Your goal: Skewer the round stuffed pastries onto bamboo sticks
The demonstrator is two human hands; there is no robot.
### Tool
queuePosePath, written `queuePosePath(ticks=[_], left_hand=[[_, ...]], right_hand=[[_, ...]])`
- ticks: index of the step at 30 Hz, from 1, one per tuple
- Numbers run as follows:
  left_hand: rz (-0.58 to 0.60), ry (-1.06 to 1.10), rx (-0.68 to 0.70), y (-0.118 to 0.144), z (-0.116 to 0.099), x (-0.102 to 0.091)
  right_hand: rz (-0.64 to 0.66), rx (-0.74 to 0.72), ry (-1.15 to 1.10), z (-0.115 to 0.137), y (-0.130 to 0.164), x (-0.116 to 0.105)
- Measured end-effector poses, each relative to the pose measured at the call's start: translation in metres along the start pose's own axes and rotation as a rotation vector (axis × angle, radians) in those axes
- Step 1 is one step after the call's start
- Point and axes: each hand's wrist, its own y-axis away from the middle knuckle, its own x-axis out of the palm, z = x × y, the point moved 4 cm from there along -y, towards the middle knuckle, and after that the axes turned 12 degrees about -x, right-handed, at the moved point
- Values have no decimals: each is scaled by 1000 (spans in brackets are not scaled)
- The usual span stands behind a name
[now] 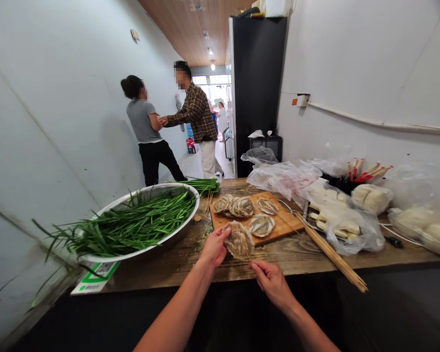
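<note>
Wood: worn plank bench (pixel 190 259), dark front below, running along a pale wall toward a corridor.
Left hand (pixel 214 247): grip closed around the edge of a flat coiled disc (pixel 239 239), held just above the bench edge, near the cutting board (pixel 278 226).
Right hand (pixel 271 281): fingers pinched together just below the disc; a thin skewer tip shows between hand and disc, but whether the fingers actually hold it is hard to make out.
Board: four more coiled discs (pixel 261 225) lie on it, two overlapping at the far end.
Skewers: bundle of bamboo sticks (pixel 332 256) lies slanted, its end past the bench edge.
Basin: metal basin (pixel 146 244) of green chives (pixel 139 222), left of the board; stray stalks hang over the rim.
Hard to make out: pale lumps inside clear plastic bags (pixel 346 215) at right, contents blurred; green-and-white card (pixel 95 278) partly hidden under the basin.
Room: white walls, wooden ceiling, tall black cabinet (pixel 258 93); two people (pixel 176 127) stand well away in the corridor.
</note>
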Motion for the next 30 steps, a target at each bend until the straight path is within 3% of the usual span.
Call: queuePosePath(ticks=[12,20,26,30], left_hand=[[36,30,-74,-2,3,11],[-18,48,21,-2,14,14],[29,-15,30,0,11,19],[36,-53,30,0,10,22]], right_hand=[[-64,7,-18,4,-1,-1],[-60,29,-62,-4,0,15],[-36,27,9,10,5,8],[-87,-38,88,23,4,2]])
